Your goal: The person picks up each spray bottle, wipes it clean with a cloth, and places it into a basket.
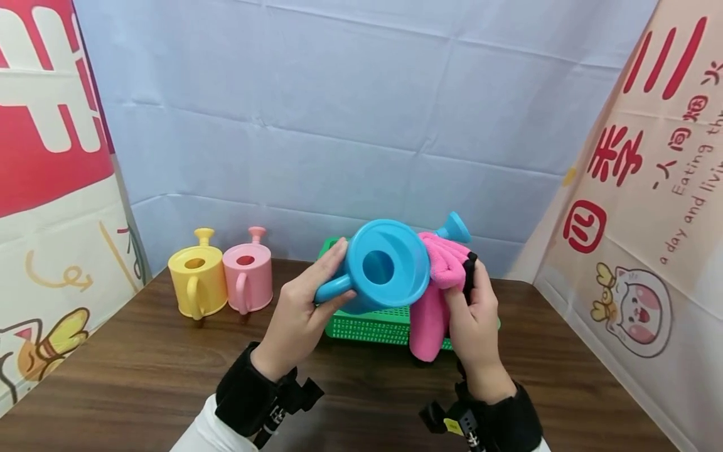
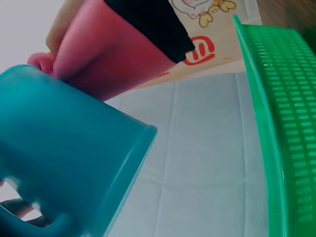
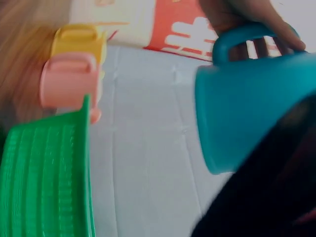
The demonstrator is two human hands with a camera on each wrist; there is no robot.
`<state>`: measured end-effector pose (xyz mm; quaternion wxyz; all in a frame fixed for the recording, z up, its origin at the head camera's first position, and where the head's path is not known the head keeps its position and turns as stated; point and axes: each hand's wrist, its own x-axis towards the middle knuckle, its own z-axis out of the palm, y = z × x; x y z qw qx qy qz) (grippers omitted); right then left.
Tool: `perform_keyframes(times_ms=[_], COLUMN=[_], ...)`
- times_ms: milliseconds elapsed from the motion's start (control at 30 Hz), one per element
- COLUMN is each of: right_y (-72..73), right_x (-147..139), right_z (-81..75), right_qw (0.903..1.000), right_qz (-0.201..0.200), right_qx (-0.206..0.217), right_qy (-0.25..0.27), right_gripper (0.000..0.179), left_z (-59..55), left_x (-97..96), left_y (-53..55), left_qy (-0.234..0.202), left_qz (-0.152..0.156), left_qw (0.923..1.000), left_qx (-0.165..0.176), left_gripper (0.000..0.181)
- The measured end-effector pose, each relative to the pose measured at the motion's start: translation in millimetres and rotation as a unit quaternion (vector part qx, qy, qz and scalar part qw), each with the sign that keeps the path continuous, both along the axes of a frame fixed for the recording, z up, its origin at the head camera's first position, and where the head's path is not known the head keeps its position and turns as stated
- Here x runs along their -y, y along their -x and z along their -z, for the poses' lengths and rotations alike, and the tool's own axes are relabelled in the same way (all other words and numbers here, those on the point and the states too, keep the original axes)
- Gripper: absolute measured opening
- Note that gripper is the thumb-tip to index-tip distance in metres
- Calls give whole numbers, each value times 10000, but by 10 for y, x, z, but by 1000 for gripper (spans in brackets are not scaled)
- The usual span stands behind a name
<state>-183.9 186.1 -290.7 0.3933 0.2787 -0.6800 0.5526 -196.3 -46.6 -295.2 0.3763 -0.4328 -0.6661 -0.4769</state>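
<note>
A blue watering can (image 1: 402, 285) is held up above the table, tilted so that its round top opening faces the head camera. My left hand (image 1: 296, 314) grips it at the handle on its left side. My right hand (image 1: 476, 323) holds a fuzzy pink cloth item (image 1: 427, 320) with black parts, which lies against the can's right side, near the spout. Whether the item is a towel or a glove, I cannot tell. The left wrist view shows the pink item (image 2: 111, 49) touching the can (image 2: 74, 138). In the right wrist view a dark, blurred part covers the can's lower right.
Behind and below the can stands a green perforated basket (image 1: 367, 329) on the brown wooden table (image 1: 361, 389). A yellow watering can (image 1: 211, 282) and a pink watering can (image 1: 260, 285) stand side by side at the left. A pale blue cloth backdrop (image 1: 339, 125) closes the back.
</note>
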Motion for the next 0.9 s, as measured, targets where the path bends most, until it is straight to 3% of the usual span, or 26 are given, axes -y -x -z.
perform_keyframes(times_ms=[67,133,233,333,367,433,533,633,700,833,900], right_y=[-9,4,38,79,86,95,86,55,33,0,-5], right_x=[-5,-8,-8,-5,-5,-7,-10,-17,-17,-11,-7], right_z=[-22,-25,-16,-9,-11,-4,16,14,-3,-36,-37], right_qw=[9979,9974,9987,9790,9720,9694,9812,9950,9991,9940,9896], right_qz=[-480,-524,361,1620,1885,2019,1643,928,407,-556,-814], right_qx=[383,422,-336,-1152,-1313,-1308,-914,-299,131,826,1053], right_qy=[208,257,-151,-456,-500,-496,-439,-223,-3,455,551], right_gripper=[32,34,42,48,49,49,48,44,40,36,36], left_z=[4,-3,-29,-51,-56,-56,-46,-40,-40,-32,-26], left_x=[22,45,66,60,52,32,11,7,9,26,35], left_y=[1,0,4,14,14,9,-3,-10,-11,-12,-13], left_qy=[-44,-8,141,278,310,354,381,352,305,233,230], left_qz=[-72,-135,-208,-216,-199,-181,-186,-211,-221,-250,-271], left_qw=[10000,9999,9997,9994,9993,9992,9990,9991,9992,9993,9992], left_qx=[-33,-59,-50,34,62,101,117,129,149,164,177], left_gripper=[59,59,59,59,59,60,61,61,61,60,59])
